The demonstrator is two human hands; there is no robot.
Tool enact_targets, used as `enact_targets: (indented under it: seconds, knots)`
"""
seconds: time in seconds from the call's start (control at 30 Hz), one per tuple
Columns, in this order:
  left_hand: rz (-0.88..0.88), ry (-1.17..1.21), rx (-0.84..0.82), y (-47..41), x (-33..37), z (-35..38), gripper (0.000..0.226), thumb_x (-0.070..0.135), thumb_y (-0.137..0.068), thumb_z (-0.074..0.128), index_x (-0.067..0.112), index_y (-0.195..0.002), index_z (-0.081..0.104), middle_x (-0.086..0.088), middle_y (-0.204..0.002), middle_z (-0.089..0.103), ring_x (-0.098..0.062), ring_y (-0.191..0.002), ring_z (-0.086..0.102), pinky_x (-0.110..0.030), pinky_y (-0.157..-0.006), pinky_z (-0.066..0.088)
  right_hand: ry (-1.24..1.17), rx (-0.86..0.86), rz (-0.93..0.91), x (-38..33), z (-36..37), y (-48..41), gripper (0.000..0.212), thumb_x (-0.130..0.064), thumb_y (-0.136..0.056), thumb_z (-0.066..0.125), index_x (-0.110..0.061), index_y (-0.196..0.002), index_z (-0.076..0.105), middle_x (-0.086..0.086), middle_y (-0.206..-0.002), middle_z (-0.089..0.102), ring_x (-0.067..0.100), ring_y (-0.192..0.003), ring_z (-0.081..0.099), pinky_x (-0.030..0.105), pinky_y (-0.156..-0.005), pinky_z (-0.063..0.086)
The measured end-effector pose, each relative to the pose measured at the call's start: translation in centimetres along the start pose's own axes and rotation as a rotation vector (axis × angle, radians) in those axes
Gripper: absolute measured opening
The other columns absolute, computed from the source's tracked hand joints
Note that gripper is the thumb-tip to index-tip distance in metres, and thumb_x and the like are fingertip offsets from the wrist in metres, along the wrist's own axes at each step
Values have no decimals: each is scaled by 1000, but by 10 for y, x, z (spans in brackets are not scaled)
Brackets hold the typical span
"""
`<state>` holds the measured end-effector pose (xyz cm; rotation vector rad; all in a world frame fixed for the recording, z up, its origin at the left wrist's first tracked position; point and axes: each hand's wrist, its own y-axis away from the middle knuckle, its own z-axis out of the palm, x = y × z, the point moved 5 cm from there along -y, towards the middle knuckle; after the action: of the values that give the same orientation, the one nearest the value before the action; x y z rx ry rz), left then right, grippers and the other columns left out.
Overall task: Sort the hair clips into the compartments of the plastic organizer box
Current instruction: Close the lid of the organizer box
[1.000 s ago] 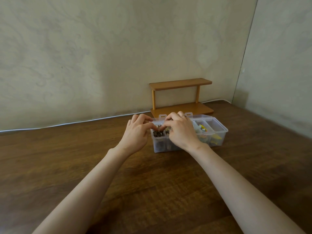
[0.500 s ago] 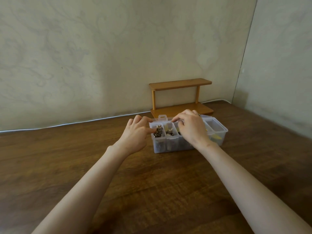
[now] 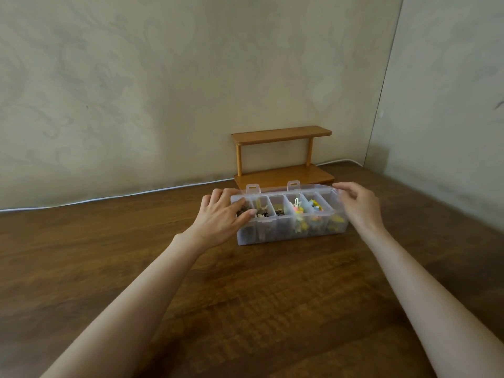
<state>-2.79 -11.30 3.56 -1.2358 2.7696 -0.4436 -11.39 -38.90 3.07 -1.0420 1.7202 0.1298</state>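
Head view: left hand (image 3: 222,214) rests flat on box's (image 3: 286,232) left edge; right hand (image 3: 360,207), loosely curled, empty, touches right edge.

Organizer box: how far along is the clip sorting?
Looks nearly done: dark clips sit in the left compartments, colourful clips in the right; no loose clips show on the table. In hand: left hand rests on the organizer box, right hand at its right end. Left: probably shutting the lid.
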Motion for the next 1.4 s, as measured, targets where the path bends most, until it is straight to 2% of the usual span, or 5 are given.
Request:
enact_targets:
  seconds: [0.17, 0.47, 0.73, 1.23, 1.4]
  knots:
    - [34, -29, 40, 0, 0, -5, 49, 54, -93, 30, 29, -126, 56, 4, -143, 33, -18, -128, 24, -36, -105, 21, -27, 9, 47, 7, -4, 1, 28, -9, -89, 57, -20, -114, 63, 0, -107, 68, 15, -104, 61, 39, -93, 50]
    - [58, 63, -23, 5, 10, 9, 64, 50, -94, 1, 18, -148, 15, 2, -156, 16, -10, -145, 4, -40, -118, 3, -138, -20, 112, 8, 0, 8, 37, -2, -91, 46, -18, -121, 60, 3, -123, 62, 16, -114, 55, 36, -91, 50]
    - [147, -215, 65, 10, 19, -9, 72, 59, -89, 4, 21, -135, 43, 2, -144, 44, -14, -141, 23, -46, -117, 10, -206, -46, 144, 11, 0, 6, 35, -6, -93, 48, -17, -124, 57, 4, -125, 59, 17, -116, 54, 31, -83, 49]
    - [63, -178, -214, 4, 13, 2, 88, 68, -82, 25, 16, -149, 0, -1, -157, -3, -16, -144, -12, -52, -117, -1, -215, -62, 150, 14, 4, 5, 32, -11, -95, 49, -20, -124, 57, 2, -127, 58, 16, -117, 52, 31, -84, 48]
    - [-96, 305, -132, -1, 3, 0, 83, 66, -82, 20, 21, -148, -6, -3, -157, -8, -20, -144, -7, -50, -117, 0, -268, -83, 185, 18, 4, 3, 36, -9, -94, 48, -20, -127, 55, 1, -127, 57, 16, -116, 52, 30, -84, 48]
